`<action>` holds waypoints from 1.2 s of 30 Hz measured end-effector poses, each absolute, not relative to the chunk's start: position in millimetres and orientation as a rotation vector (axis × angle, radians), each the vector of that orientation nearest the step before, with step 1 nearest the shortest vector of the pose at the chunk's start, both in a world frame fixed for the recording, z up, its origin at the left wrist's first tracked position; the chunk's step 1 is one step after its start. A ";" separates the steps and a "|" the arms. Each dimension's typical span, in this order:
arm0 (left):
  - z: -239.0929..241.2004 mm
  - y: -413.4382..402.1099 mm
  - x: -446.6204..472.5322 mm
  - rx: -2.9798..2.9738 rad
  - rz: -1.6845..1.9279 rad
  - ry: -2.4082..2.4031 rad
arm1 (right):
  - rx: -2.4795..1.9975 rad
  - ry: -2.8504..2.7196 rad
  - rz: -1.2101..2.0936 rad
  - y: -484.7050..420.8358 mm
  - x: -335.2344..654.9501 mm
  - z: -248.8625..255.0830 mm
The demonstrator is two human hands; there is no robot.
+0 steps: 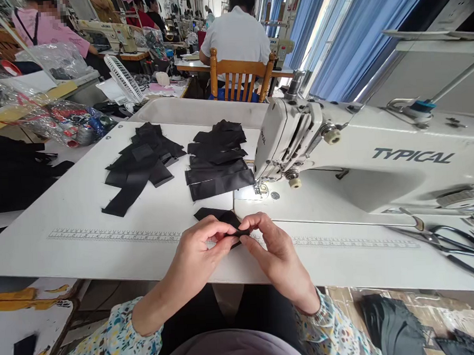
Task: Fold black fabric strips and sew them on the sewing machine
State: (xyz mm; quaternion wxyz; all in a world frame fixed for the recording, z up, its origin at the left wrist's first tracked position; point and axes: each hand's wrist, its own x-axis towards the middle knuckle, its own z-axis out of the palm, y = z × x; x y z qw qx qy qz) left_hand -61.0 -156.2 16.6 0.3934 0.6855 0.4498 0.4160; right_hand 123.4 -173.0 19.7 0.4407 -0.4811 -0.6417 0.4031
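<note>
Our left grip (199, 259) and right grip (275, 255) are closed, pinching a folded black fabric strip (217, 216) over the white surface (86, 259). Stacked black strips (218, 160) lie beyond the grip, a sewing machine (298, 137) to its right.

Two piles of flat black fabric strips (218, 162) side by side on a white sewing table (75, 207), left of a white TYPICAL sewing machine (362, 139); long steel shears (443, 246) before the machine, at right.

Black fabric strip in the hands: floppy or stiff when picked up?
The black fabric strip is probably floppy: it bends between the left hand and right hand. It looks thin, so likely light for its size.
</note>
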 end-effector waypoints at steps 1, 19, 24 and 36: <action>17.8 -155.9 -60.9 1.728 1.054 1.127 | -1.197 -1.590 1.003 -173.0 123.5 19.9; 20.5 -158.1 -64.1 1.676 1.060 1.084 | -1.159 -1.584 1.030 -172.7 125.8 21.4; 20.7 -159.3 -63.0 1.652 1.113 1.107 | -1.095 -1.524 1.061 -173.4 124.6 19.9; 16.3 -163.2 -58.2 1.916 1.413 1.095 | -1.156 -1.595 0.923 -174.6 124.6 20.6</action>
